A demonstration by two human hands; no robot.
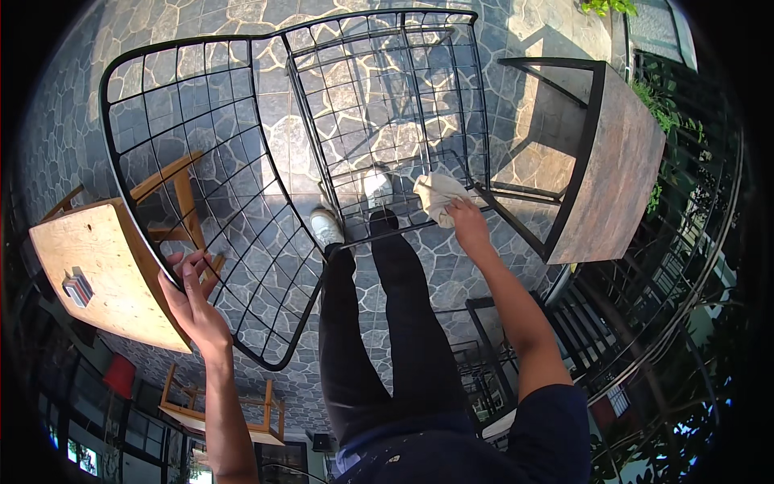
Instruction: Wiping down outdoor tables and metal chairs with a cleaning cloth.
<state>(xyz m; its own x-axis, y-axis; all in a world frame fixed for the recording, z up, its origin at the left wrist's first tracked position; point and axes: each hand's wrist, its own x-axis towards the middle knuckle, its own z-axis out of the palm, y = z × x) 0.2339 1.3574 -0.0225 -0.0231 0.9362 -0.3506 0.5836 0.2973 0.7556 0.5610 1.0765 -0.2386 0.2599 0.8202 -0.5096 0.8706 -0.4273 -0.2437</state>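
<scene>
A black metal wire-grid bench frame (258,115) stretches before me, with one grid panel on the left and another on the right. My left hand (196,302) grips the curved outer tube of the left panel, fingers wrapped round it. In my right hand (470,227) is a crumpled beige cloth (438,192), pressed against the near right corner of the right panel. The cloth hides the tubing beneath it. My white shoes (327,227) show at the near edge of the right panel, partly behind its wires.
A wooden table (121,290) with a small striped box (78,287) stands at left, a wooden chair (187,199) beside it. At right is a brown-topped table (617,175) with a black metal frame. Stone-patterned tiles (290,145) cover the floor. Plants (659,115) line the right side.
</scene>
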